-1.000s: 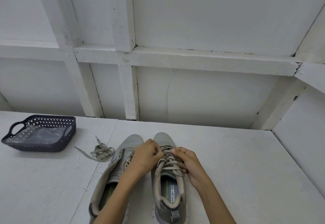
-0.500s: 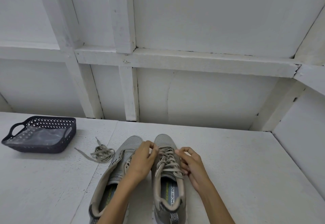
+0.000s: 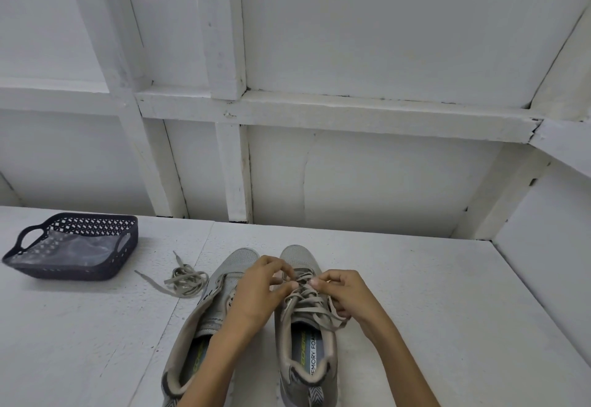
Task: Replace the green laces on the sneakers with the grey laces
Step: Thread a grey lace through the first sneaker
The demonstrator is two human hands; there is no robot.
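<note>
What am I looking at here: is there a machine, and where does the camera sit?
There is no machine. A person works with two bare hands, and the single current picture comes from a camera worn on the head, looking forward and down. On the white table stand the left sneaker and the right sneaker, toes pointing away. The left hand and the right hand both pinch the threaded lace near the right sneaker's toe end. The left sneaker shows no lace where visible. Beside it lies a loose lace, and farther left a dark basket. Both laces look greyish here, so I cannot tell which is green.
</note>
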